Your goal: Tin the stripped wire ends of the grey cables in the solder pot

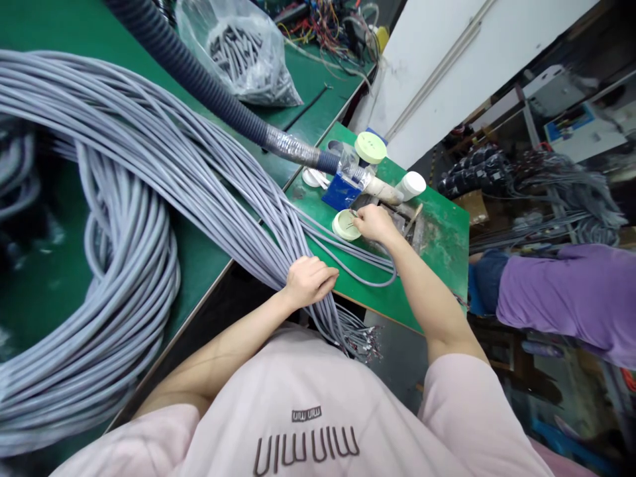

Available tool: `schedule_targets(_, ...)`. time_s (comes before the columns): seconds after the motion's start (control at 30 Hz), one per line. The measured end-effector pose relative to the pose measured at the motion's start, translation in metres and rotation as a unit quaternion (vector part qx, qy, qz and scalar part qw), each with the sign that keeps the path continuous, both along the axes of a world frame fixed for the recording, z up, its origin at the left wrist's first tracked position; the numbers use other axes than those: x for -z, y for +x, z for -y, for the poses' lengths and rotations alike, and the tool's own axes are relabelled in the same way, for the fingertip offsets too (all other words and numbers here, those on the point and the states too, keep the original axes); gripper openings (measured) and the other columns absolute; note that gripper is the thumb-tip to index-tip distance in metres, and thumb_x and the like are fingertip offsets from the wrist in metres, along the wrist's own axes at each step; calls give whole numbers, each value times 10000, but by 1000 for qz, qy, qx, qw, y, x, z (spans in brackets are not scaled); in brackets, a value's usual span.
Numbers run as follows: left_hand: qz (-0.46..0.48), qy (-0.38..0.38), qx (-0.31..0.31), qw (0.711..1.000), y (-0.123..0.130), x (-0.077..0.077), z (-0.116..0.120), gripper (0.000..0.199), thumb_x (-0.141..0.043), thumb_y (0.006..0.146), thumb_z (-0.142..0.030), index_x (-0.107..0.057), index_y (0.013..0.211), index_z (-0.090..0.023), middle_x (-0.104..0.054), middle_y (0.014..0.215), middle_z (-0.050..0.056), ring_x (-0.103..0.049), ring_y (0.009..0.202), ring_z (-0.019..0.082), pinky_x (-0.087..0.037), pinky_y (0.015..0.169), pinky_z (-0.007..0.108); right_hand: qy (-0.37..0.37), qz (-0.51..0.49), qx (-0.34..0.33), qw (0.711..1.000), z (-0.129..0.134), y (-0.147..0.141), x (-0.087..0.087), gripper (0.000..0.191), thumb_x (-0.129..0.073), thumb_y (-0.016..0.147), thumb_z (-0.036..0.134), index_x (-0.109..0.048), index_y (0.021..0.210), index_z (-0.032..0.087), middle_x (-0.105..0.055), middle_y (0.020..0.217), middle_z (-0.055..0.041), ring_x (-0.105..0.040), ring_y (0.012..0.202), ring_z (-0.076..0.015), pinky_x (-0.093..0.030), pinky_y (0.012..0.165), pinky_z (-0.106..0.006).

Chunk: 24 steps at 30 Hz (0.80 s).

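Note:
A thick bundle of grey cables (248,199) runs across the green tables from the left, and its stripped ends (365,339) hang past the front edge. My left hand (309,281) lies closed over the bundle near those ends, its fingers curled around cables. Over a shallow pale-green dish (344,227), my right hand (375,222) is pinched on what looks like a cable end, with thin dark wire tips showing at the fingertips. A few cables loop to the right beneath my right wrist. The grip itself is partly hidden.
A ribbed dark hose (199,79) slopes down to a blue box (342,191) beside my right hand. Near it stand a white cup (412,185) and a pale-green round container (370,147). A plastic bag (243,59) holds cable pieces. Someone in a purple shirt (561,295) is at right.

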State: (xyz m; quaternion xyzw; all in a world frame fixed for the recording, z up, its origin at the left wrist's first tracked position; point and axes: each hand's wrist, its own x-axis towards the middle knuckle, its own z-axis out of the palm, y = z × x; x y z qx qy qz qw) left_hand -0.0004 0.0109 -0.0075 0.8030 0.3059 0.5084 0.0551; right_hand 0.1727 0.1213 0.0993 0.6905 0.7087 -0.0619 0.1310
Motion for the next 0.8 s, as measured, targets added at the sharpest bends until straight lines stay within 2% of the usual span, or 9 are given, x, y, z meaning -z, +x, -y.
schedule_targets(0.17, 1, 5, -4, 1000, 0, -2, 0, 53, -569, 863, -203, -616, 845, -190, -602, 603, -11, -520, 579, 125, -301, 566, 303, 33, -17, -8, 999, 5, 12, -8, 257, -489, 829, 293, -700, 759, 165, -726, 848, -108, -626, 788, -216, -362, 634, -274)
schedule_targets(0.27, -3, 5, -5, 1000, 0, -2, 0, 64, -560, 869, -208, -617, 844, -193, -608, 607, -11, -527, 581, 123, -302, 568, 301, 76, -53, -2, 996, 9, 36, -15, 297, -487, 822, 320, -657, 646, 151, -655, 676, -64, -554, 652, -173, -320, 589, -278)
schedule_targets(0.33, 1, 5, -1, 1000, 0, -2, 0, 58, -562, 867, -205, -615, 848, -191, -609, 610, -10, -527, 582, 121, -297, 568, 301, 94, -78, 29, 992, 11, 57, -16, 311, -491, 807, 323, -614, 581, 148, -582, 584, -33, -497, 588, -147, -298, 566, -276)
schedule_targets(0.47, 11, 6, 2, 1000, 0, -2, 0, 33, -576, 854, -195, -608, 861, -188, -610, 615, -18, -523, 579, 115, -292, 567, 294, 111, -106, 116, 981, 9, 97, -5, 315, -519, 771, 319, -540, 501, 160, -488, 491, -1, -438, 532, -121, -292, 541, -259)
schedule_targets(0.57, 10, 7, 3, 1000, 0, -2, -1, 33, -599, 836, -185, -607, 868, -184, -616, 621, -20, -522, 578, 113, -296, 567, 291, 111, -99, 166, 975, 6, 116, 7, 305, -535, 755, 325, -559, 497, 163, -479, 462, 3, -456, 529, -125, -315, 543, -251)
schedule_targets(0.8, 10, 9, 8, 1000, 0, -4, -1, 38, -611, 823, -171, -607, 860, -179, -620, 621, -18, -517, 573, 115, -299, 567, 288, 99, -80, 202, 971, 0, 132, 20, 278, -550, 762, 306, -643, 550, 151, -557, 487, -29, -553, 576, -159, -374, 568, -248)
